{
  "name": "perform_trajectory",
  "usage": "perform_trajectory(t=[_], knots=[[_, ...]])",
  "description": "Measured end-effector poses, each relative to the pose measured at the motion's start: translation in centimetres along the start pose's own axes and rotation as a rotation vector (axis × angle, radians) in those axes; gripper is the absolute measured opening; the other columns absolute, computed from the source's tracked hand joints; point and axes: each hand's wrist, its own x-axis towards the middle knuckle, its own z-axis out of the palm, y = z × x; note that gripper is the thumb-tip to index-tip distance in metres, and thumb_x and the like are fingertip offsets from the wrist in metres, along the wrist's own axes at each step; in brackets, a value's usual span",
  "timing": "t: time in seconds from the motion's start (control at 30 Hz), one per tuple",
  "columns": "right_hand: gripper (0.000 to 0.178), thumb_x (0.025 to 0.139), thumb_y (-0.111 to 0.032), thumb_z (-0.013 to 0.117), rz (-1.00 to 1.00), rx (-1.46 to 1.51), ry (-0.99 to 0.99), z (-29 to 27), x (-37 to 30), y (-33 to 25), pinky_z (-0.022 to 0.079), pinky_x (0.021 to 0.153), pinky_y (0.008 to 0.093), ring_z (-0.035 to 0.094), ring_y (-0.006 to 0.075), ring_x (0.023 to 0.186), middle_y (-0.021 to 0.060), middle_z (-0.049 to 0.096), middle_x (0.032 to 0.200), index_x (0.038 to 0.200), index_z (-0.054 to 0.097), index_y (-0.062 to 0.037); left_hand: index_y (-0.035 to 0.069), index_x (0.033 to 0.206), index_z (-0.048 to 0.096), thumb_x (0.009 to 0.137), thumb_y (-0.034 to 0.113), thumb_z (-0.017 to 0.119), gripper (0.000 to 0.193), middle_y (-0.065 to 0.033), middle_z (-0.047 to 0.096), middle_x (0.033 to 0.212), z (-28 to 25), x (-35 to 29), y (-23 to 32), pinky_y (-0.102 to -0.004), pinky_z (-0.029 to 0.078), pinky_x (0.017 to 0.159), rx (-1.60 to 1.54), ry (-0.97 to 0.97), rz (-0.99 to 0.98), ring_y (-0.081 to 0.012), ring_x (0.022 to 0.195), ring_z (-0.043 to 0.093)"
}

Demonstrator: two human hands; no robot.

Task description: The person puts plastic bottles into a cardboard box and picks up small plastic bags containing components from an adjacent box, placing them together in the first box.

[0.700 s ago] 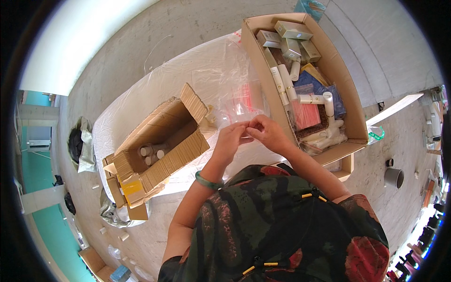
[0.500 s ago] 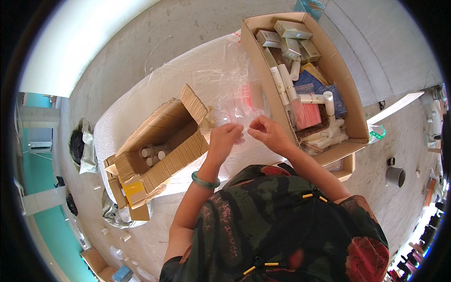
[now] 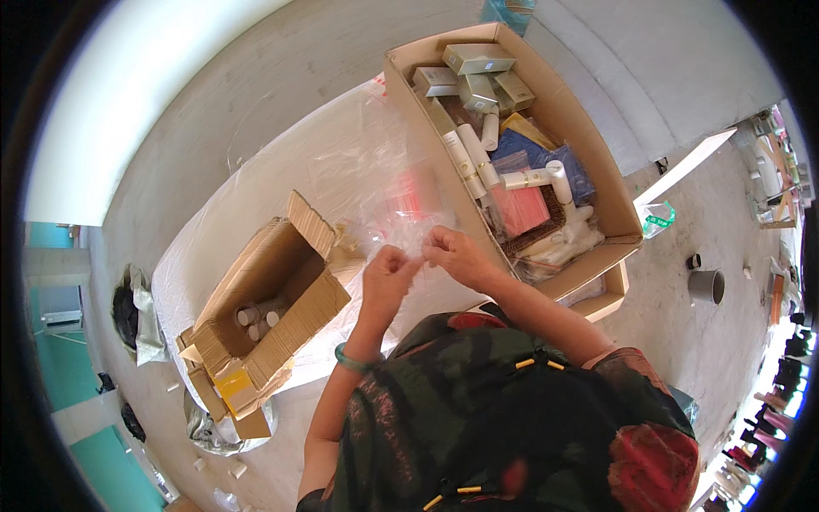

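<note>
My left hand point(image 3: 387, 280), with a green bangle point(image 3: 353, 358) on its wrist, pinches the near edge of a clear plastic bag point(image 3: 394, 229). Close beside it, my right hand point(image 3: 462, 259) pinches the same thin plastic, fingertips almost meeting the left ones. Something pink point(image 3: 411, 194) shows at the far side of the bag; whether it lies inside or beneath, I cannot tell. Left of my hands stands an open cardboard box point(image 3: 223, 309) with several white-capped bottles point(image 3: 256, 319) at its bottom.
At the right, a large open carton point(image 3: 570, 280) holds gold boxes point(image 3: 478, 58), white bottles point(image 3: 478, 155) and a pink packet point(image 3: 519, 210). Both cartons rest on a plastic-covered surface point(image 3: 281, 171). On the floor are a grey bin point(image 3: 706, 286) and a sack point(image 3: 147, 320).
The whole view has shifted, so the boxes appear further left. Both hands stay together on the plastic, with the left hand's fingers curled a little more.
</note>
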Motion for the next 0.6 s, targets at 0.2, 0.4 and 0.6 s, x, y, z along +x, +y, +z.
perform_trajectory(t=[0.2,0.4,0.6], knots=[[0.017,0.089,-0.019,0.058,0.027,0.076,-0.069,-2.5,0.2,1.1,0.045,0.068,0.0236,0.054,0.0087,0.071,0.0000,0.057,0.075,0.086,0.058,-0.0017,-0.001,0.091,0.057,0.086,0.008,0.060,0.011,-0.0048,0.057,0.074,-1.3,0.5,1.0,-0.0241,0.049,0.054,-0.063,0.170,0.128,-0.0097,0.060,0.056],[0.021,0.087,-0.018,0.061,-0.140,-0.081,0.096,-2.4,-1.2,-2.9,0.047,0.073,0.0281,0.057,0.0132,0.079,0.0052,0.060,0.087,0.101,0.059,-0.0014,-0.002,0.087,0.060,0.083,0.007,0.061,0.010,-0.0106,0.061,0.079,-1.7,0.9,0.8,-0.0288,0.048,0.059,0.266,0.234,0.257,-0.0170,0.066,0.060],[0.019,0.083,-0.010,0.060,-0.538,-0.645,-0.145,-1.5,-1.2,-5.6,0.049,0.075,0.0329,0.060,0.0252,0.087,0.0096,0.059,0.101,0.102,0.057,-0.0053,0.002,0.089,0.062,0.078,0.002,0.061,0.012,-0.0151,0.059,0.079,-0.3,0.6,1.4,-0.0350,0.047,0.064,0.481,0.185,0.479,-0.0299,0.072,0.060]])
